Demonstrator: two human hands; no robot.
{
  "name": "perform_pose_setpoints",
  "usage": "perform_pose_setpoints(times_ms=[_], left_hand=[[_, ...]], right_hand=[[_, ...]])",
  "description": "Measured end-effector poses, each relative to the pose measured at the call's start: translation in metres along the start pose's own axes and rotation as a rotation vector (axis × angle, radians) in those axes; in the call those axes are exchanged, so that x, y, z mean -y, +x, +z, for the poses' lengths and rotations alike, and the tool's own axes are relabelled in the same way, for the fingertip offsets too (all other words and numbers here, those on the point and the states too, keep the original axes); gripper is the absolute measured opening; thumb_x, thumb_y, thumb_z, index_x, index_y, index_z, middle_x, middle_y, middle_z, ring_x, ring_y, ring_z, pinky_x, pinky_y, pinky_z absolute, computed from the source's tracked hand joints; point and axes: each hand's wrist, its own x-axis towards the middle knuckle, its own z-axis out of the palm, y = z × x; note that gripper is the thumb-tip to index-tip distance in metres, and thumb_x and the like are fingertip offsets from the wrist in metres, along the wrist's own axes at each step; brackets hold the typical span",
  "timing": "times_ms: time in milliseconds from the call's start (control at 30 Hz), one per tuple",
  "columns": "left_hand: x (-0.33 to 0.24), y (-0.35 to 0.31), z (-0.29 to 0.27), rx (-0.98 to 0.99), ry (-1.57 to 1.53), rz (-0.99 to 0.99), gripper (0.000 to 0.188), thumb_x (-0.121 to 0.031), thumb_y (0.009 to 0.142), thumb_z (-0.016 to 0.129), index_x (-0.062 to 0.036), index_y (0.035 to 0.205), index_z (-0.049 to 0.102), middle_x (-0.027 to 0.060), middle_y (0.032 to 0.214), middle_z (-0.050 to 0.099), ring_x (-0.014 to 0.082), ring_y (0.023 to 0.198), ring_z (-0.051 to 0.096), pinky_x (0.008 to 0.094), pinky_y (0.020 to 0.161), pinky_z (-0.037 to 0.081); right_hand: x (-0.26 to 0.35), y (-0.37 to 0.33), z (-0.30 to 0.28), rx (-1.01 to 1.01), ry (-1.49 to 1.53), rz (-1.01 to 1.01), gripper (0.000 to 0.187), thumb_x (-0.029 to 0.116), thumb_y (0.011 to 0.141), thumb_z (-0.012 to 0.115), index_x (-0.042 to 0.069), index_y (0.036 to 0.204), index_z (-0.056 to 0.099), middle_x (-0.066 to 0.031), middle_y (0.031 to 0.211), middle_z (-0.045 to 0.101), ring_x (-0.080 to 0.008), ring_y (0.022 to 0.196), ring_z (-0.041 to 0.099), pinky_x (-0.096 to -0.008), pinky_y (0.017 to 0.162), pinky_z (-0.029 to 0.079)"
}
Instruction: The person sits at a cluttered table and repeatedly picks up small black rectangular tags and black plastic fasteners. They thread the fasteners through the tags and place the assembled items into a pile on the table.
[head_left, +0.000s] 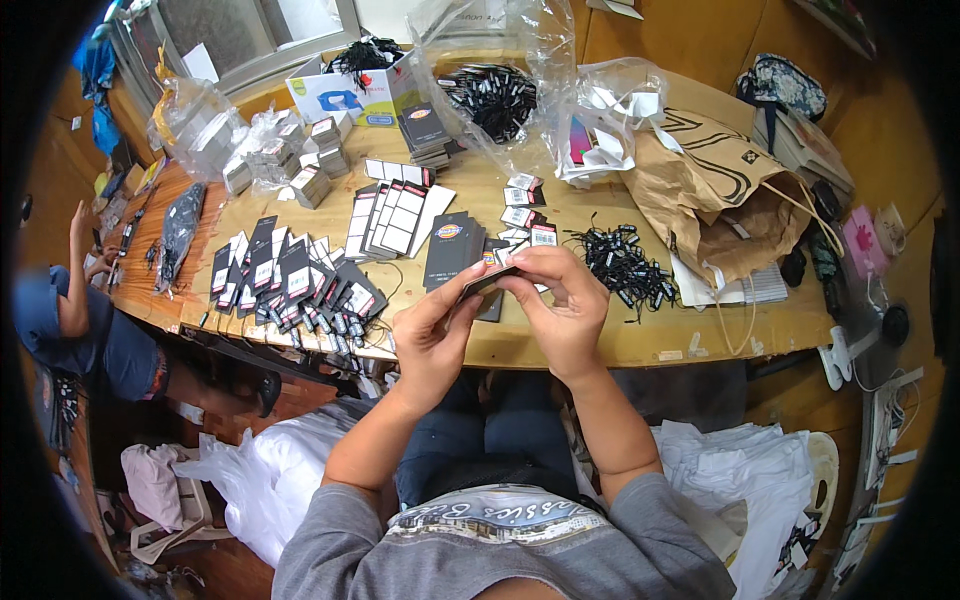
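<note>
Above the table's front edge, my left hand (437, 330) and my right hand (562, 312) pinch a dark hang tag (484, 284) between them, tilted nearly edge-on. Both hands are closed on it with thumbs and fingertips. Just beyond lies a stack of dark hang tags (447, 250), partly covered by my left hand. White barcode stickers (519, 216) spread behind my fingers. To the right is a pile of black tag strings (625, 265). On the left lies a heap of tags with strings attached (295, 270), beside sheets of white labels (395, 215).
At the back stand a white box (350, 95), a clear bag of black strings (492, 100) and bundled small boxes (270, 150). A brown paper bag (710, 190) fills the right side. Another person (85, 320) sits at the left. White bags (290, 470) lie below.
</note>
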Motion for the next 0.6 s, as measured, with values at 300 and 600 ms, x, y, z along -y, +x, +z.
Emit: perform_pose_setpoints(times_ms=[300,600], left_hand=[[-0.002,-0.005,-0.028,-0.182,-0.650,-0.321,0.025,0.000,0.079,0.048,0.0057,0.102,0.043,0.0127,0.091,0.057,0.0155,0.082,0.056,0.0262,0.073,0.046],[0.017,-0.015,-0.027,-0.137,-0.714,-0.485,0.024,-0.003,0.078,0.048,0.0024,0.100,0.041,0.0149,0.090,0.057,0.0222,0.080,0.058,0.0316,0.072,0.048]], right_hand=[[-0.054,0.057,-0.098,0.131,-0.472,0.465,0.012,0.004,0.073,0.054,0.000,0.083,0.059,-0.0093,0.072,0.060,-0.0146,0.063,0.055,-0.0253,0.059,0.043],[-0.094,0.067,-0.061,0.647,-0.651,0.559,0.019,0.014,0.065,0.062,0.001,0.080,0.061,-0.0145,0.075,0.060,-0.0231,0.070,0.058,-0.0302,0.065,0.043]])
